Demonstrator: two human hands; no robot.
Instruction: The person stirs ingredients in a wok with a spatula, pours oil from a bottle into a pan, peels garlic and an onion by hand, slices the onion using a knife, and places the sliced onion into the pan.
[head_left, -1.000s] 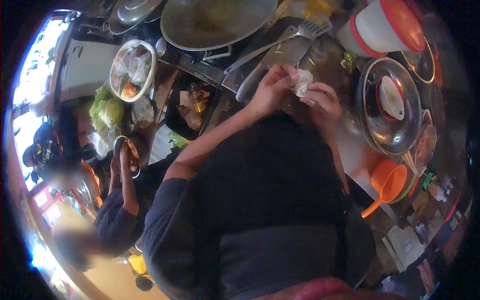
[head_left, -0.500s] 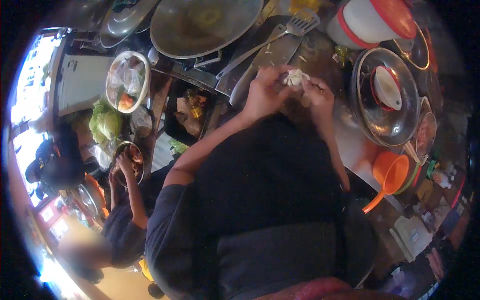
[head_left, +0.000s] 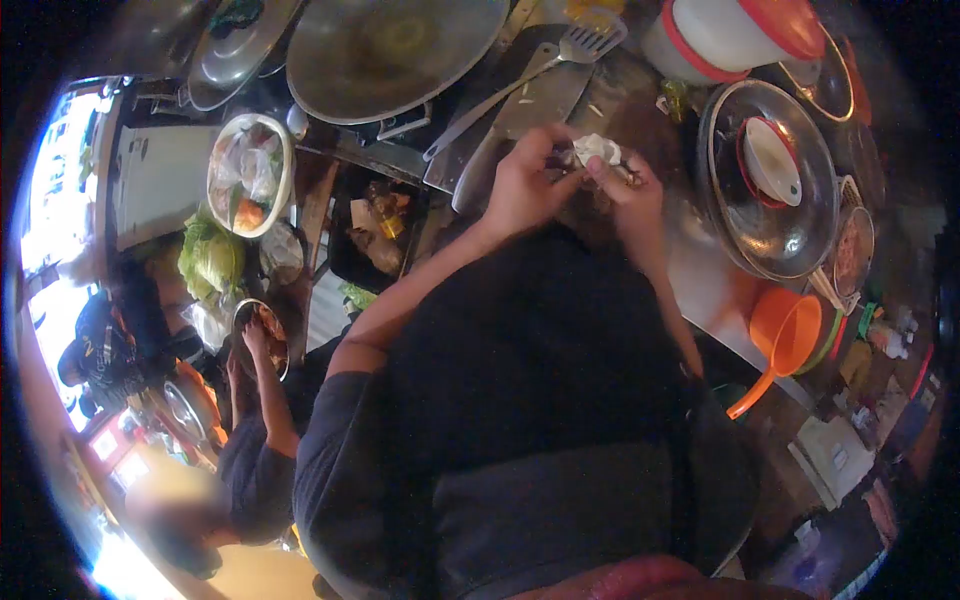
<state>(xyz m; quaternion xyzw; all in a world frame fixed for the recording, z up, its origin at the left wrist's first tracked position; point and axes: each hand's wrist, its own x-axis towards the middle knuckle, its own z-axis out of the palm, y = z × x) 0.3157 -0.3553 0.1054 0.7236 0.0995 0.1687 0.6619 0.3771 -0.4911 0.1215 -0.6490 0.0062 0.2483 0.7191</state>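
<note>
A whitish garlic bulb (head_left: 597, 150) is held up between my two hands over the counter. My left hand (head_left: 528, 180) is closed on its left side, with thumb and fingertips pinching it. On the other side my right hand (head_left: 632, 200) presses its thumb against the bulb, and its other fingers curl behind. Below and beyond the hands lies a flat dark board (head_left: 535, 105) with a few small pale scraps on it. The slotted turner (head_left: 590, 40) rests across that board.
A large wok (head_left: 395, 55) sits at the top left. To the right are a metal basin (head_left: 730, 215) holding a white bowl (head_left: 772, 165), an orange dipper (head_left: 787, 330) and a red-lidded tub (head_left: 700, 40). At left, a co-worker's hand (head_left: 257, 335) reaches into a bowl near a cabbage (head_left: 210, 255).
My right thumb has moved up across the front of the garlic bulb, and the bulb is turned differently. The view has shifted slightly. The co-worker's hand has moved within the bowl.
</note>
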